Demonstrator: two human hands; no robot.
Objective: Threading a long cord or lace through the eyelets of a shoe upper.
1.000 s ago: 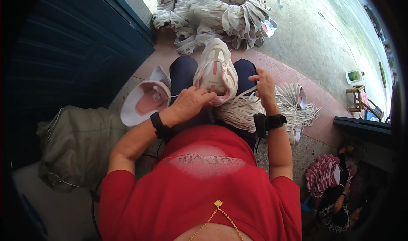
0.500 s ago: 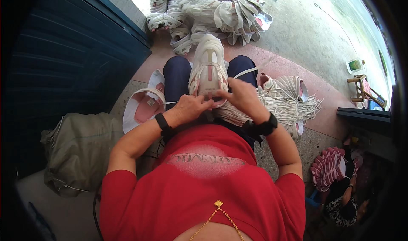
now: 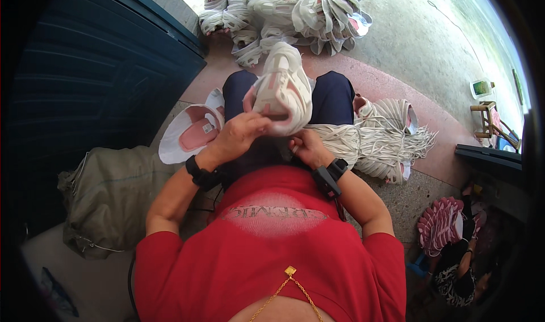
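A white and pink sports shoe (image 3: 282,87) lies on my lap, toe pointing away from me. My left hand (image 3: 239,136) grips its near end from the left side. Just under the shoe's heel sits my right hand (image 3: 307,148), fingers curled against the shoe and a bundle of white laces (image 3: 340,141); what it pinches is hidden. Both wrists carry black bands. A second shoe (image 3: 190,133), white with a pink insole, lies on the ground beside my left knee.
A heap of white shoe uppers (image 3: 284,7) lies ahead on the concrete. More white laces (image 3: 392,143) spread at my right. A grey sack (image 3: 110,194) rests at the left by a dark blue wall (image 3: 85,78). Pink sandals (image 3: 440,225) and a small stool (image 3: 488,118) are at the right.
My right hand dropped from the top of the shoe to beneath its heel near the laces. The left hand stayed on the shoe, which tilted slightly.
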